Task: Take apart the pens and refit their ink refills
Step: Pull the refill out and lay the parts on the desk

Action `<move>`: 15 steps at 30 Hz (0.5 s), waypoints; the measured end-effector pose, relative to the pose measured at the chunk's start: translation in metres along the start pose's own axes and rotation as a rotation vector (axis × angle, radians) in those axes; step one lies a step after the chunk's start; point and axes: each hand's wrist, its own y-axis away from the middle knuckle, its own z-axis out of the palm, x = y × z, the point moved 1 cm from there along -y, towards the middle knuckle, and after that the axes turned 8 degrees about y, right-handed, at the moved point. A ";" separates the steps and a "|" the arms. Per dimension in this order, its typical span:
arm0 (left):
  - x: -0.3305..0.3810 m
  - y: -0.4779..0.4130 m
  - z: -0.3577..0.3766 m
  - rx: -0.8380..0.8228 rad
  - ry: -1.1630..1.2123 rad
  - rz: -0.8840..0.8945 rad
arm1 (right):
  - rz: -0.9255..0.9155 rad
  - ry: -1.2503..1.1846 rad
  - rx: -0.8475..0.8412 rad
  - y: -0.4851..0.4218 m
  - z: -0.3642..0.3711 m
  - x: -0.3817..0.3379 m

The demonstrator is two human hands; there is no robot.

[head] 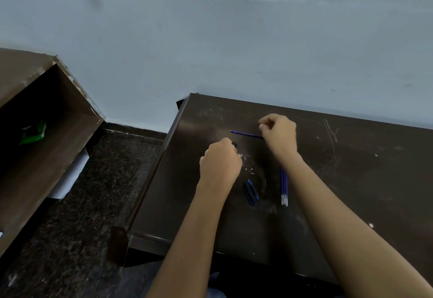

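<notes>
Pens, dismantled, on dark table (351, 180). My left hand (219, 165): fingers curled around a dark pen part (234, 144). Two barrels (251, 192) lying loose. Spare refills (284, 186) beside. My right hand (278, 133): pinching one blue refill (246, 134).

The left hand (220, 164) hides all but a dark tip of what it grips, the right hand (278, 133) covers the blue refill's (246, 134) back end, and the forearm overlaps the loose refills (284, 187).
</notes>
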 end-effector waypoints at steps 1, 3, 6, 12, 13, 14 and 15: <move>0.000 0.000 0.000 0.004 0.019 0.016 | 0.052 0.012 -0.012 0.004 -0.009 0.008; -0.001 0.001 0.001 0.019 0.042 0.043 | 0.162 0.096 -0.065 0.018 -0.023 0.028; -0.003 0.001 0.004 0.014 0.051 0.044 | 0.341 0.213 -0.167 0.044 -0.034 0.056; -0.002 -0.001 0.009 -0.057 0.080 -0.014 | 0.454 0.294 -0.289 0.060 -0.028 0.069; -0.002 -0.002 0.009 -0.061 0.081 -0.020 | 0.448 0.305 -0.302 0.060 -0.026 0.067; -0.002 -0.002 0.010 -0.065 0.080 -0.026 | 0.443 0.314 -0.316 0.060 -0.024 0.066; -0.003 -0.003 0.010 -0.068 0.079 -0.032 | 0.437 0.323 -0.329 0.059 -0.022 0.065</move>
